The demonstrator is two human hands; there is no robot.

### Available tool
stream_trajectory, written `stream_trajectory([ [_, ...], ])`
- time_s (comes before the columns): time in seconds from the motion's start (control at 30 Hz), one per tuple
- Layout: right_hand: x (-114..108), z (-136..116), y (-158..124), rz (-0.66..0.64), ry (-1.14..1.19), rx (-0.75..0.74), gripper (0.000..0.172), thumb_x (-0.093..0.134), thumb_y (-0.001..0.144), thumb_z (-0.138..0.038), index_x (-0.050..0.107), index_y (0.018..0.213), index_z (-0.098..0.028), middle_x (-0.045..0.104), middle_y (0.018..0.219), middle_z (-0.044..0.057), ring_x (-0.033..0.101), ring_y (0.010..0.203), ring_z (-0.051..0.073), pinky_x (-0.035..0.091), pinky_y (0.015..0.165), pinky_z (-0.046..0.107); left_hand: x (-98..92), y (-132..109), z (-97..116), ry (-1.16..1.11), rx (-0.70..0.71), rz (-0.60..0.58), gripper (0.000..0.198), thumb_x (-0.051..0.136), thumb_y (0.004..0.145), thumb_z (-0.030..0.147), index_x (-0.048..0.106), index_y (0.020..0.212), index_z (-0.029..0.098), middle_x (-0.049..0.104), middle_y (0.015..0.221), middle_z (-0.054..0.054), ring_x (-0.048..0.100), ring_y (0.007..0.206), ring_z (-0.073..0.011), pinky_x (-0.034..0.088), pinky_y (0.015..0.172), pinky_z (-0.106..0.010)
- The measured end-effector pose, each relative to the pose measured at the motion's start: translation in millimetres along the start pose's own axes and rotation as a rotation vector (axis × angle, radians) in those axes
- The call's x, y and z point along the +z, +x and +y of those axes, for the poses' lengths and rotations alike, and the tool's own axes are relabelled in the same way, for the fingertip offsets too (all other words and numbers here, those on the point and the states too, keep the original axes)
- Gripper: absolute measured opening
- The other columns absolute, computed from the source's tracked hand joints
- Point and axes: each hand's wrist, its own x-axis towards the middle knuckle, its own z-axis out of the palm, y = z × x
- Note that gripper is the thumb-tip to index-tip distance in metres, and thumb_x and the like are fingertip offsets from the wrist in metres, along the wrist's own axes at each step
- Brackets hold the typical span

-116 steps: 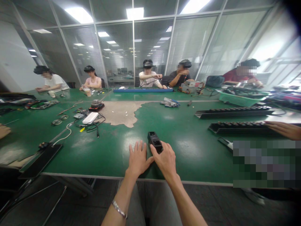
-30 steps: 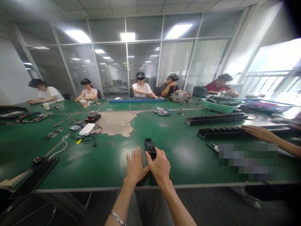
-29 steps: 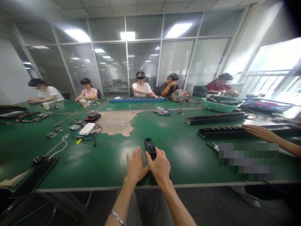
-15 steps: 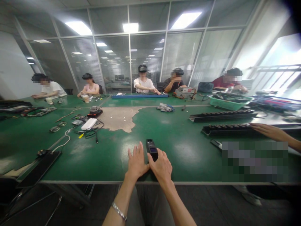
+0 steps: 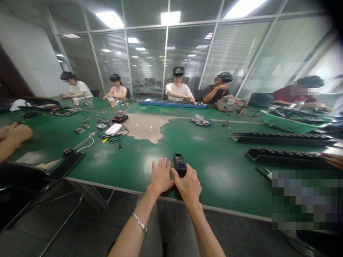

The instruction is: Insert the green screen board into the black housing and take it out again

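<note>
A small black handheld device [image 5: 179, 161] with a little bluish screen lies on the green table near its front edge. My right hand [image 5: 189, 184] is closed around its near end, thumb on the left side and fingers on the right. The palm hides the device's lower part. Just left of it, my left hand [image 5: 160, 176] rests flat on the tabletop with its fingers spread and holds nothing. Its thumb reaches toward my right thumb; whether they touch I cannot tell.
Left of my hands lie a white box-shaped device [image 5: 113, 129] with cables and a black flat panel [image 5: 66, 165]. Gloves [image 5: 201, 120] lie ahead. Black metal rails [image 5: 284, 138] and a green basket [image 5: 291, 123] stand right. Co-workers' hands [image 5: 20, 134] show at both sides; several people sit opposite.
The view has turned left, so the scene sits farther right and a co-worker's hands have come into view at the left. My hands and the black device keep the same arrangement.
</note>
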Motion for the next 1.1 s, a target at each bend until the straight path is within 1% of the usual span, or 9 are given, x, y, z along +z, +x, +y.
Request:
stream_trajectory([
  [0.17, -1, -1, 5, -0.023, 0.028, -0.002, 0.049, 0.051, 0.088, -0.059, 0.062, 0.114, -0.019, 0.065, 0.106, 0.011, 0.063, 0.092, 0.025, 0.042, 0.075, 0.033, -1.2, -2, 0, 0.001, -0.002, 0.028, 0.072, 0.030, 0.094, 0.061, 0.031, 0.153, 0.019, 0.026, 0.162, -0.012, 0.017, 0.149, -0.0343, 0.007, 0.119, -0.063],
  [0.3, -4, -5, 10, 0.032, 0.088, -0.009, 0.049, 0.052, 0.087, -0.059, 0.064, 0.112, -0.019, 0.065, 0.104, 0.011, 0.062, 0.089, 0.024, 0.042, 0.076, 0.033, -1.2, -3, 0, 0.004, 0.004, 0.023, 0.075, 0.029, 0.094, 0.065, 0.030, 0.154, 0.020, 0.026, 0.162, -0.011, 0.017, 0.149, -0.0344, 0.008, 0.119, -0.064],
  [0.43, -15, -7, 20, 0.152, 0.188, -0.066, 0.051, 0.052, 0.087, -0.060, 0.064, 0.112, -0.018, 0.066, 0.102, 0.012, 0.060, 0.090, 0.025, 0.042, 0.079, 0.033, -0.5, -1, 0, -0.008, 0.000, 0.023, 0.084, 0.024, 0.091, 0.075, 0.031, 0.154, 0.019, 0.027, 0.161, -0.012, 0.016, 0.150, -0.0358, 0.007, 0.118, -0.064],
  [0.53, -23, 4, 28, 0.254, 0.239, -0.087, 0.052, 0.051, 0.087, -0.060, 0.064, 0.111, -0.016, 0.066, 0.098, 0.012, 0.059, 0.087, 0.024, 0.042, 0.082, 0.034, 0.3, -1, -1, -0.025, -0.002, 0.018, 0.090, 0.020, 0.089, 0.081, 0.032, 0.154, 0.019, 0.027, 0.161, -0.013, 0.015, 0.150, -0.0360, 0.006, 0.119, -0.064],
  [0.57, -25, 11, 30, 0.275, 0.240, -0.079, 0.052, 0.051, 0.087, -0.060, 0.064, 0.110, -0.016, 0.066, 0.097, 0.011, 0.058, 0.084, 0.023, 0.042, 0.082, 0.034, 0.6, -1, -1, -0.030, -0.003, 0.023, 0.091, 0.018, 0.088, 0.082, 0.032, 0.153, 0.019, 0.027, 0.161, -0.013, 0.015, 0.150, -0.0359, 0.007, 0.119, -0.064],
  [0.63, -24, 27, 32, 0.291, 0.213, -0.054, 0.052, 0.052, 0.087, -0.059, 0.064, 0.111, -0.015, 0.066, 0.099, 0.013, 0.058, 0.088, 0.025, 0.043, 0.083, 0.035, 1.0, -1, -1, -0.035, -0.004, 0.035, 0.092, 0.016, 0.088, 0.082, 0.033, 0.153, 0.020, 0.027, 0.161, -0.012, 0.015, 0.150, -0.0355, 0.007, 0.118, -0.064],
  [0.73, -18, 50, 32, 0.251, 0.164, -0.018, 0.053, 0.054, 0.085, -0.058, 0.064, 0.112, -0.014, 0.065, 0.101, 0.015, 0.059, 0.093, 0.028, 0.043, 0.083, 0.037, 0.8, -1, -1, -0.032, -0.007, 0.031, 0.091, 0.016, 0.088, 0.082, 0.033, 0.153, 0.020, 0.026, 0.162, -0.012, 0.014, 0.150, -0.0356, 0.007, 0.118, -0.063],
  [0.83, -11, 63, 29, 0.202, 0.139, 0.003, 0.052, 0.054, 0.084, -0.058, 0.064, 0.111, -0.015, 0.066, 0.102, 0.014, 0.059, 0.094, 0.028, 0.043, 0.083, 0.037, -0.2, -2, -1, -0.032, -0.015, 0.011, 0.089, 0.017, 0.089, 0.081, 0.031, 0.154, 0.022, 0.024, 0.163, -0.010, 0.011, 0.151, -0.0354, 0.007, 0.119, -0.063],
  [1.1, -6, 65, 24, 0.090, 0.052, 0.017, 0.058, 0.054, 0.083, -0.060, 0.063, 0.117, -0.015, 0.065, 0.107, 0.017, 0.060, 0.097, 0.030, 0.044, 0.084, 0.040, -1.1, -4, 0, -0.041, -0.020, 0.027, 0.089, 0.015, 0.089, 0.081, 0.032, 0.153, 0.023, 0.026, 0.162, -0.010, 0.014, 0.150, -0.0350, 0.007, 0.118, -0.063],
])
